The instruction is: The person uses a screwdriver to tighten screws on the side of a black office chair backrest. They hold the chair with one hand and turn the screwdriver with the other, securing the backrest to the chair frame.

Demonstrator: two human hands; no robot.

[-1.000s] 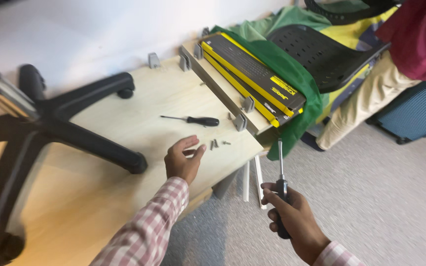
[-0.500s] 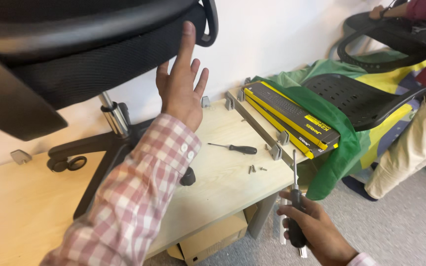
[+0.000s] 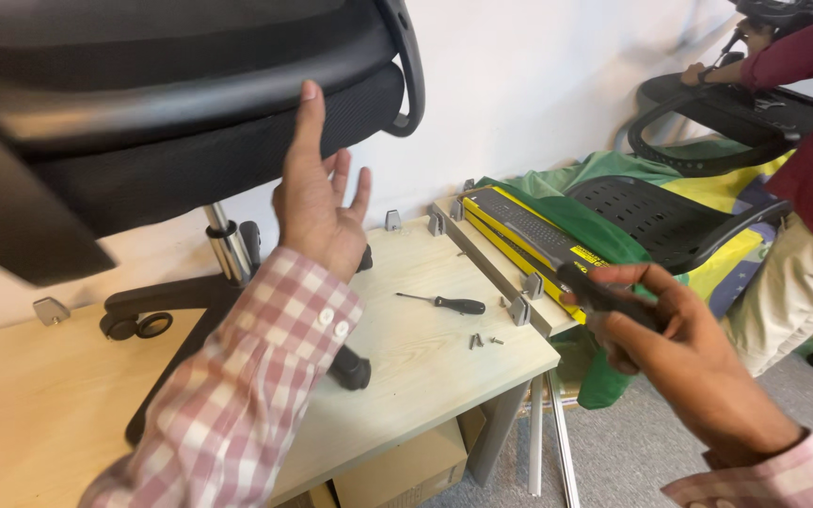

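one black office chair [image 3: 190, 141] stands on the wooden table [image 3: 425, 376]. the left hand [image 3: 317, 202] is open, fingers spread, fingertips against the seat edge. the right hand [image 3: 670, 334] is closed around one black screwdriver handle [image 3: 599, 293], off the table's right edge. a second screwdriver [image 3: 444, 303] lies on the table, with about four small screws [image 3: 482, 341] just beside it.
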